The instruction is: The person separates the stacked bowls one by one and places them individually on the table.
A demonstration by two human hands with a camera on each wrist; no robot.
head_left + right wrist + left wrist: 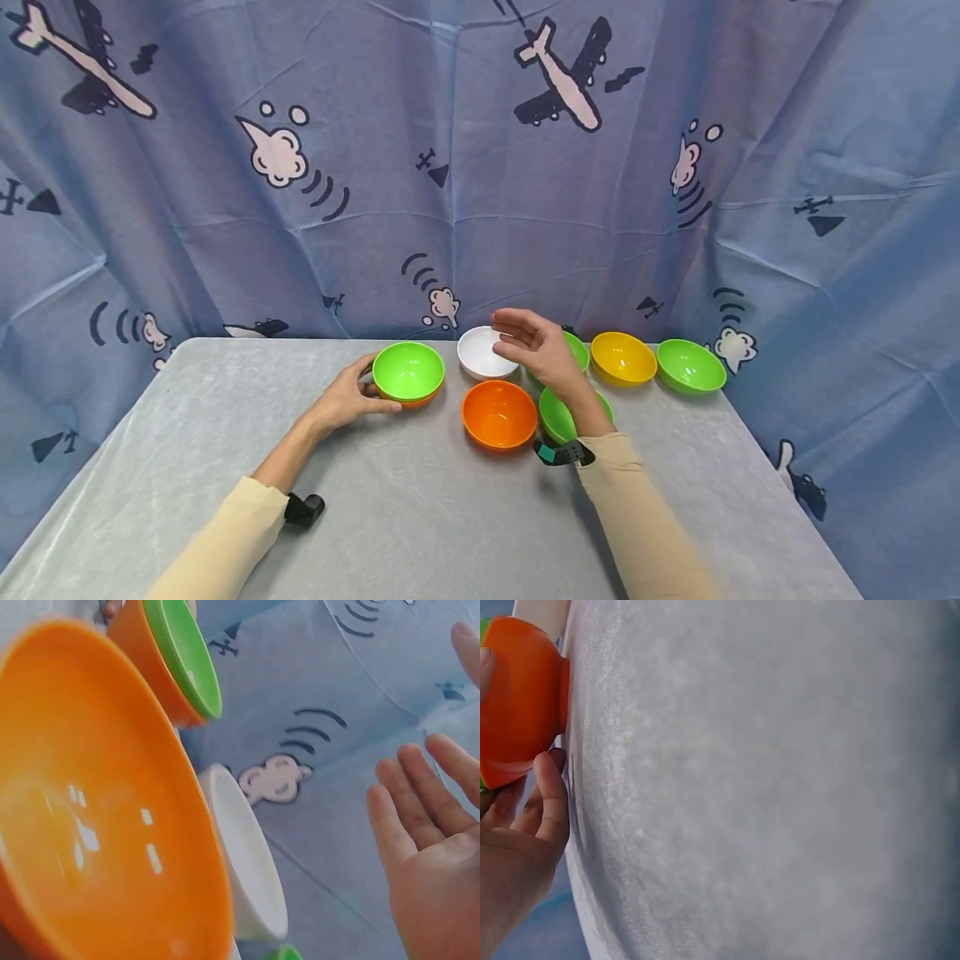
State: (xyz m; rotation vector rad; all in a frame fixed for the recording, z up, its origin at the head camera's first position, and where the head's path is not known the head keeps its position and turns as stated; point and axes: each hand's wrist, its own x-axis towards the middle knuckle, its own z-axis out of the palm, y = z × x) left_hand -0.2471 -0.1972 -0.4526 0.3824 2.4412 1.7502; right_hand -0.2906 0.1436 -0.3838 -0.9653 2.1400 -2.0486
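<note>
My left hand [351, 397] holds a stack of two bowls from its left side, with the thumb at the front and the fingers curved round behind. A green bowl [408, 371] sits inside an orange bowl [521, 701], whose outer wall the thumb touches in the left wrist view. Raised over the back row, my right hand [542, 350] has loosely extended fingers and nothing in them. Beneath and beside it are a white bowl [480, 354], a second orange bowl [500, 417] and two green bowls, one behind [577, 350] and one in front [558, 417], both partly hidden by the hand and forearm.
Further right along the back edge stand a yellow bowl [624, 360] and another green bowl [691, 367]. A grey-white cloth covers the table [420, 517]. Behind it hangs a blue curtain [375, 167] printed with planes.
</note>
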